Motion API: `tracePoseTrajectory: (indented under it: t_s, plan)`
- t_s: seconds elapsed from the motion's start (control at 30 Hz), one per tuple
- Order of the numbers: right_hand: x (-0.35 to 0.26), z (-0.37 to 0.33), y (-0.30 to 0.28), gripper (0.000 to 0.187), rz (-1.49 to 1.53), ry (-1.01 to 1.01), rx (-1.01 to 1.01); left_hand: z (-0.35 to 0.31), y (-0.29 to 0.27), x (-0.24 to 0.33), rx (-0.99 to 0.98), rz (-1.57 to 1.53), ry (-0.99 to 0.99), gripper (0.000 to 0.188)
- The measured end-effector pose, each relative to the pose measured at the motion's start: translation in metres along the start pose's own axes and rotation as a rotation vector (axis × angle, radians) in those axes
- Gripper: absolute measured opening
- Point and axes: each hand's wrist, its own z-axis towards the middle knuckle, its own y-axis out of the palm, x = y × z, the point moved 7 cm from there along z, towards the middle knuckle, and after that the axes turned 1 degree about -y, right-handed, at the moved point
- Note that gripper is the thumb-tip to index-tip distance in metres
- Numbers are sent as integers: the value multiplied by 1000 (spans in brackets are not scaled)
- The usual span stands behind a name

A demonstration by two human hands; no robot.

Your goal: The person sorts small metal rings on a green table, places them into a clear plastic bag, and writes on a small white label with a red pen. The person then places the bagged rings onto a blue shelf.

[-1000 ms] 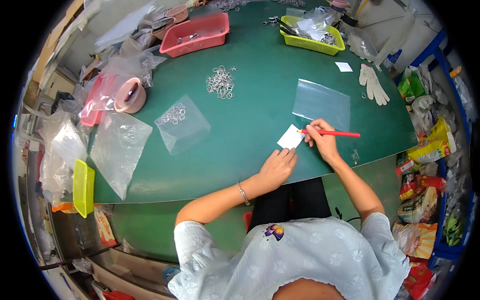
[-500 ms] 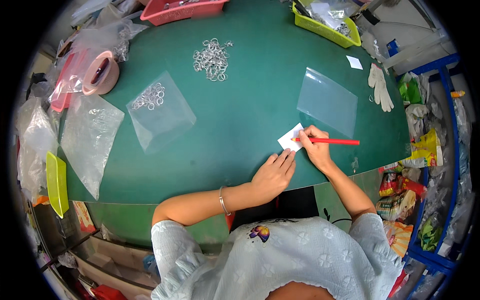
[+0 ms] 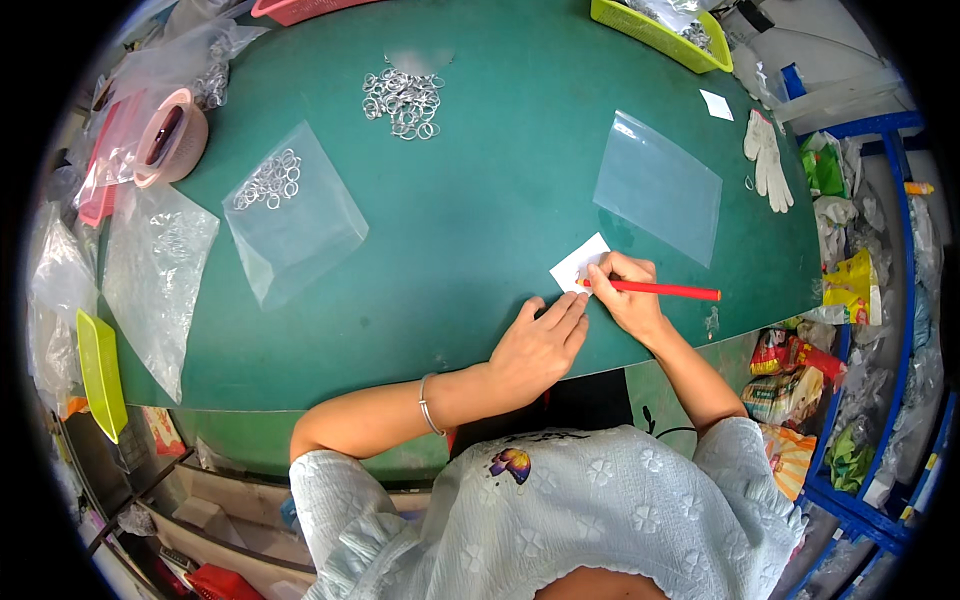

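My right hand [image 3: 626,287] pinches a red pencil [image 3: 670,291], its tip resting on a small white slip of paper [image 3: 572,262]. A few marks show on the slip, near the tip. My left hand [image 3: 543,345] lies with fingers stretched out, their tips on the slip's lower edge. Beyond my right hand, a flat clear plastic bag [image 3: 660,190] lies on the green table [image 3: 440,270]. Farther left is another clear bag [image 3: 305,220] with several silver rings [image 3: 268,180] at its upper end. A pile of similar rings [image 3: 402,100] sits at the far middle.
At the far right lie a white glove [image 3: 767,165], another paper slip [image 3: 716,104] and a yellow-green basket [image 3: 665,38]. A pink basket [image 3: 172,140] and crumpled plastic bags [image 3: 160,270] crowd the left side. Blue shelving [image 3: 893,330] with packages stands to the right.
The view has shifted slightly, so the things on the table sit a little lower or farther left. The pencil has moved slightly on the slip; both hands stay at the paper.
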Motion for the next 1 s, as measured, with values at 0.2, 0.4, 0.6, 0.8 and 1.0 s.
tracePoseTrajectory:
  t_s: [0.2,0.4,0.6,0.8,1.0]
  plan:
    - [9,-5,-4,26,-27,55,29,0,-1,-1,1,-34,4,40]
    - [20,-7,-9,25,42,104,88,2,-1,-4,-2,-96,-19,42]
    - [19,-4,-12,23,78,146,169,2,-4,-3,12,-72,-4,39]
    - [7,2,-12,23,6,109,148,3,-5,-4,25,-50,1,37]
    - [16,-5,-13,27,-4,106,131,3,-5,-5,18,-52,3,37]
